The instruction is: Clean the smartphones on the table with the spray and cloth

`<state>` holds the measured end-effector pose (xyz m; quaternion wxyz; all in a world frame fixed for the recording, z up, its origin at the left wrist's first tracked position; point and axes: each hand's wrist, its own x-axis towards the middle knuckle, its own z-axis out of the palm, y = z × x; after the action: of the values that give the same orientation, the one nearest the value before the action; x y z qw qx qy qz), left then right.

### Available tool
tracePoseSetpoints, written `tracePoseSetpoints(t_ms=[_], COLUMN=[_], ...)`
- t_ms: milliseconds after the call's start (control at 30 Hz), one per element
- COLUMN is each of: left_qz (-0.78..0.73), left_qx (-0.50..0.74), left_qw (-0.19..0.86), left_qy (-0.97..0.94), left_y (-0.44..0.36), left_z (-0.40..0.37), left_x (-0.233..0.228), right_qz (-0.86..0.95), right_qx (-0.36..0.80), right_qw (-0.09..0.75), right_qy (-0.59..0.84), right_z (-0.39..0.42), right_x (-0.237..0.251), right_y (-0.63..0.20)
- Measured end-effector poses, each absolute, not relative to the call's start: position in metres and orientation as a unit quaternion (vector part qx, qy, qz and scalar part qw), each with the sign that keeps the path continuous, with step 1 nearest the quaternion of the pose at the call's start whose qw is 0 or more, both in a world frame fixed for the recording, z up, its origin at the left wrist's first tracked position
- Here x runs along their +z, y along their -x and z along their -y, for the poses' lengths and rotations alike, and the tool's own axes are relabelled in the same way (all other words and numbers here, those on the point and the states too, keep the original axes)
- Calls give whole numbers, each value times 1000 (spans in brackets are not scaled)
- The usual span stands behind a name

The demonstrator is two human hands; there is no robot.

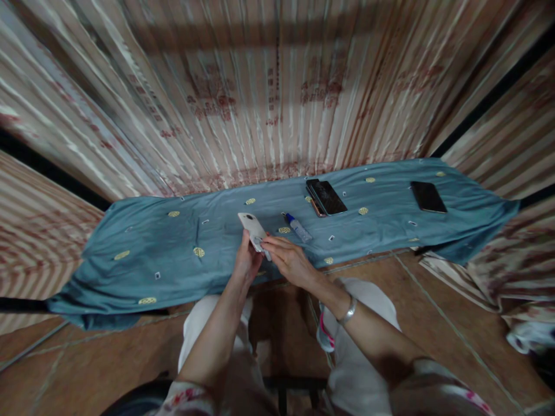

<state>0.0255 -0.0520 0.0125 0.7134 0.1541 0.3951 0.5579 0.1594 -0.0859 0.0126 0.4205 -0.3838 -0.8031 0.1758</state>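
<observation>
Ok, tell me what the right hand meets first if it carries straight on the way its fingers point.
The right hand points left toward the white phone held in the left hand; its fingertips already appear to touch the phone's lower edge, though depth is unclear.

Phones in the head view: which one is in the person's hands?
The white phone, gripped by the left hand and touched by the right hand. The dark stacked phones and the far-right dark phone lie untouched on the blue cloth.
</observation>
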Motion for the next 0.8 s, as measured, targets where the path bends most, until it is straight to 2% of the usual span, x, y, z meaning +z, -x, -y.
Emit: tracePoseSetpoints(t_ms=[300,800], left_qz=[-384,-374], left_qx=[567,506], left_qw=[710,755], left_qy=[-164,-184], left_y=[-23,-29], left_z=[58,69], left_x=[25,23], right_qz=[787,731], right_qx=[166,154], right_qw=[418,431], right_qy=[423,506], right_z=[79,56], right_x=[3,3], right_y=[-159,-161])
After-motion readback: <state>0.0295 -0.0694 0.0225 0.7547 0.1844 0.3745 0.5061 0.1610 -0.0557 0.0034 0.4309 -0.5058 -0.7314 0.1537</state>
